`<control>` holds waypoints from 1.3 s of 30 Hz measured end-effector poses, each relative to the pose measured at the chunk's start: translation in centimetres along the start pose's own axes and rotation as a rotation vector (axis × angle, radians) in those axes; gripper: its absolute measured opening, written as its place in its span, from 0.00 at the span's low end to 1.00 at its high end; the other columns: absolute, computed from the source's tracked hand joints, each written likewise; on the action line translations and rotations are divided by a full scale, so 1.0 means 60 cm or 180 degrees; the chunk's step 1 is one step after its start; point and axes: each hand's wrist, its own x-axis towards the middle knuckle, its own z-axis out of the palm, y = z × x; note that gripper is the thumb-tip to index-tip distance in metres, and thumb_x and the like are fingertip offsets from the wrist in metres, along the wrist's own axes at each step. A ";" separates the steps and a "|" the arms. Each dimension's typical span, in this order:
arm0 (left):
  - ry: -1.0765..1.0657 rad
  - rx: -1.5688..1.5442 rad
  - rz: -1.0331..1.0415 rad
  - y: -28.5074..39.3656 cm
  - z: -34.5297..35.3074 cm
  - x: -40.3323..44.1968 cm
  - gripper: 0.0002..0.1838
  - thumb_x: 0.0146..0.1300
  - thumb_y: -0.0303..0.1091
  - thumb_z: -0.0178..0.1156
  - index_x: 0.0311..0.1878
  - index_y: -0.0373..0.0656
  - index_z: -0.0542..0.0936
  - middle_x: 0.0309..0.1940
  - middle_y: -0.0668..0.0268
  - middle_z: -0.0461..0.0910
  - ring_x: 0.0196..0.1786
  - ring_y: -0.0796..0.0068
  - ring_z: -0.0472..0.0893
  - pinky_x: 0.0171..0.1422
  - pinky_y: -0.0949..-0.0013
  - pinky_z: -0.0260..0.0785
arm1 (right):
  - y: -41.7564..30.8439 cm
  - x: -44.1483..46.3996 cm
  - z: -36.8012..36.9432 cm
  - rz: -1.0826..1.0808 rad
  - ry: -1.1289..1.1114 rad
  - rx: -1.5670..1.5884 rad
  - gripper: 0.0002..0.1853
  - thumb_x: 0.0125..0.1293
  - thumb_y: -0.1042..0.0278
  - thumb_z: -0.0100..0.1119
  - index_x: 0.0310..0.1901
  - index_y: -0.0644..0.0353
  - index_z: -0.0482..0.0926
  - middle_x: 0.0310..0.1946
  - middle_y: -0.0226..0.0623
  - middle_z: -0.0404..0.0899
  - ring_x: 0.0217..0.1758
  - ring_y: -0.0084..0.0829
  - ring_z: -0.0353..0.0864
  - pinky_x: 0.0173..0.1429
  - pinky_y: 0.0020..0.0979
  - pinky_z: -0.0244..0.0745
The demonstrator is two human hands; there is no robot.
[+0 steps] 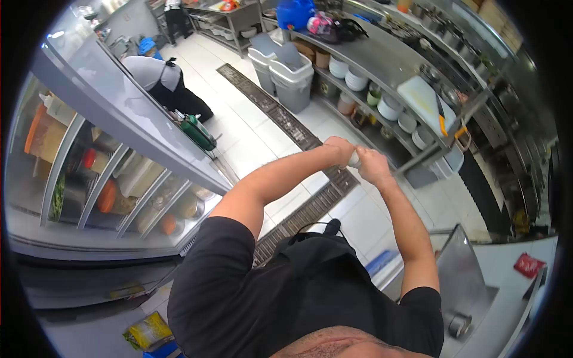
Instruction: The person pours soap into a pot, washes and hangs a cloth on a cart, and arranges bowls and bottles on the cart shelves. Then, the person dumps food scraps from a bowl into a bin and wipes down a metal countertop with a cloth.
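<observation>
Over floor grate, hands closed on small pale item; grey bins ahead, counter at right, fridge at left.

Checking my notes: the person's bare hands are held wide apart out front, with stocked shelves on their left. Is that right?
No, they aren't wide apart: the head view shows the left hand and right hand close together, with something pale between them, too hidden to identify. The stocked shelves are indeed on the left.
</observation>
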 end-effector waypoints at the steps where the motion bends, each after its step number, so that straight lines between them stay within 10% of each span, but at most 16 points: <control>1: 0.0244 0.0079 -0.0053 -0.022 -0.014 0.028 0.20 0.53 0.38 0.69 0.51 0.47 0.85 0.47 0.58 0.89 0.51 0.58 0.88 0.55 0.55 0.81 | 0.016 0.034 -0.002 0.0091 -0.0017 -0.0097 0.16 0.54 0.78 0.63 0.44 0.59 0.74 0.40 0.48 0.85 0.47 0.51 0.86 0.47 0.50 0.82; 15: 0.1687 0.0994 -0.0063 -0.363 -0.235 0.446 0.08 0.66 0.33 0.57 0.45 0.45 0.79 0.39 0.59 0.86 0.47 0.54 0.88 0.48 0.55 0.81 | 0.329 0.560 0.071 0.0099 0.0799 0.0638 0.18 0.53 0.77 0.68 0.45 0.61 0.72 0.39 0.50 0.83 0.44 0.55 0.86 0.49 0.52 0.82; 27: 0.2120 0.1944 -0.0505 -0.922 -0.505 0.532 0.06 0.65 0.33 0.56 0.42 0.44 0.78 0.34 0.58 0.85 0.41 0.56 0.88 0.40 0.54 0.82 | 0.229 1.217 0.069 0.0090 0.0820 0.1870 0.22 0.51 0.69 0.72 0.46 0.65 0.74 0.40 0.60 0.85 0.46 0.60 0.86 0.53 0.53 0.80; 39: 0.1742 0.2271 0.0637 -1.311 -0.670 0.674 0.08 0.67 0.37 0.54 0.43 0.46 0.78 0.29 0.60 0.84 0.38 0.58 0.88 0.38 0.57 0.81 | 0.171 1.581 0.148 0.1220 -0.0623 0.5529 0.09 0.58 0.72 0.65 0.40 0.57 0.78 0.27 0.27 0.74 0.23 0.19 0.73 0.18 0.23 0.56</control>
